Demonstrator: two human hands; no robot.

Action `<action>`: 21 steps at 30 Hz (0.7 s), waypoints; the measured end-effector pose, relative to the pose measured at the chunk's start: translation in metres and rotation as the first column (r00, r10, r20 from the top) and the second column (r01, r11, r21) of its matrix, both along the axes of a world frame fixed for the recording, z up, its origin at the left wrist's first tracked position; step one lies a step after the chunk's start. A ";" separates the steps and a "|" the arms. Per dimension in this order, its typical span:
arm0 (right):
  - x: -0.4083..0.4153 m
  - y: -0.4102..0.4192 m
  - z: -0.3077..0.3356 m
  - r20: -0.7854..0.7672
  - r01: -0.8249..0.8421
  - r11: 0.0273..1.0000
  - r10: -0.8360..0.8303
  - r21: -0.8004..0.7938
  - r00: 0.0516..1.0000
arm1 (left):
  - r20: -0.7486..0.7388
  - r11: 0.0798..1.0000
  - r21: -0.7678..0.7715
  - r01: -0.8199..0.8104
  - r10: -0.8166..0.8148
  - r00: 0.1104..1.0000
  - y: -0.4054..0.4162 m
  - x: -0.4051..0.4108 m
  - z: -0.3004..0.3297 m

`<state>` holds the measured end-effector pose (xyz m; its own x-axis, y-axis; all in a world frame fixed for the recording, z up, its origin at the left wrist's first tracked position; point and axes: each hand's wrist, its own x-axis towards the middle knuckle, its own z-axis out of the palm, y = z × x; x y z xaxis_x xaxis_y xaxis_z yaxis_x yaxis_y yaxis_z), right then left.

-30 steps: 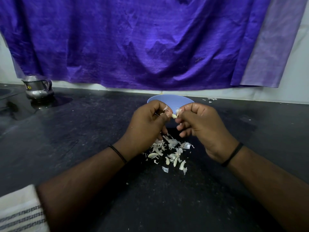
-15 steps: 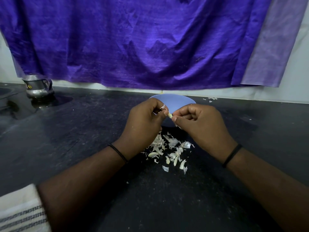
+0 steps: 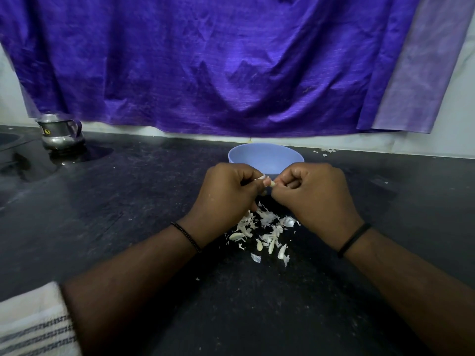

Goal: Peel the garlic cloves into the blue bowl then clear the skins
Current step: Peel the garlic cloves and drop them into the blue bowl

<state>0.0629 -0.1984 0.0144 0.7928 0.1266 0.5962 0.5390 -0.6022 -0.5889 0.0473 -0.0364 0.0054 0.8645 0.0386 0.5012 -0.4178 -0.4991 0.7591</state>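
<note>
Left hand (image 3: 226, 194) and right hand (image 3: 316, 196) with curled fingers pinching one small pale garlic clove (image 3: 272, 183) between them, round light-blue plastic bowl (image 3: 266, 158) at 12 o'clock beyond them, papery white garlic skins (image 3: 264, 232) at 6 o'clock on dark stone table (image 3: 128, 214)

**Dim, soft light with wide-angle bending**

The scene is dim and evenly lit, with no hard shadows. The dark counter (image 3: 128, 227) left of the hands carries a dull sheen, and a glossy reflection pools under the steel jug (image 3: 61, 132) far to their left. The purple cloth (image 3: 205, 60) above gleams faintly. Edges bow outward; the fingertips look slightly soft.
</note>
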 end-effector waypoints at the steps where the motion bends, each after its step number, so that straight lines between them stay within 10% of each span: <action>1: 0.000 0.001 0.000 -0.001 0.001 1.000 -0.001 0.002 1.000 | 0.012 1.000 0.021 -0.002 0.002 1.000 -0.001 -0.001 0.000; 21: -0.003 0.007 0.004 -0.328 -0.126 0.877 0.301 0.463 0.895 | -0.130 0.871 -0.446 0.205 -0.290 0.948 0.001 0.001 0.001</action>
